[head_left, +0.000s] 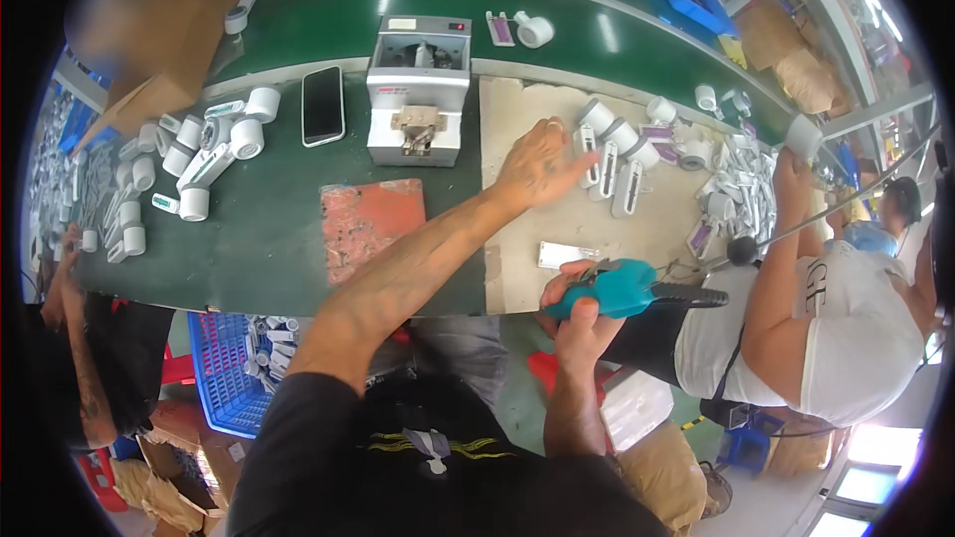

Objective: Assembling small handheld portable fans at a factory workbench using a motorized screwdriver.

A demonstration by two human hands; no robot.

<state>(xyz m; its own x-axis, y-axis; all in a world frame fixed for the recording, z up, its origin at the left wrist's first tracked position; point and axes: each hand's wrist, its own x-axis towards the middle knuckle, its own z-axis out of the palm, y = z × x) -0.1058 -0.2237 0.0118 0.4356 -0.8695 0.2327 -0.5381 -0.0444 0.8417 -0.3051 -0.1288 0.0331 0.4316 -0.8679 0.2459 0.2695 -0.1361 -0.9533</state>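
My left hand [542,167] reaches across the cardboard sheet, palm down, fingers apart. Its thumb overlaps the nearest of several white handheld devices with round grey-white heads [608,167], standing in a row; whether it touches is unclear. My right hand [584,326] is wrapped around a teal power tool [619,288] with a black ribbed end, low over the front edge of the bench. The tool's exact kind is not plain. Just beyond it lies a flat white plastic part [569,256].
A grey machine [419,99], a phone [322,106] and a worn red pad [372,224] sit on the green bench. White parts are piled left [214,149] and right [738,184]. Co-workers sit on both sides; a blue basket [227,378] stands below the edge.
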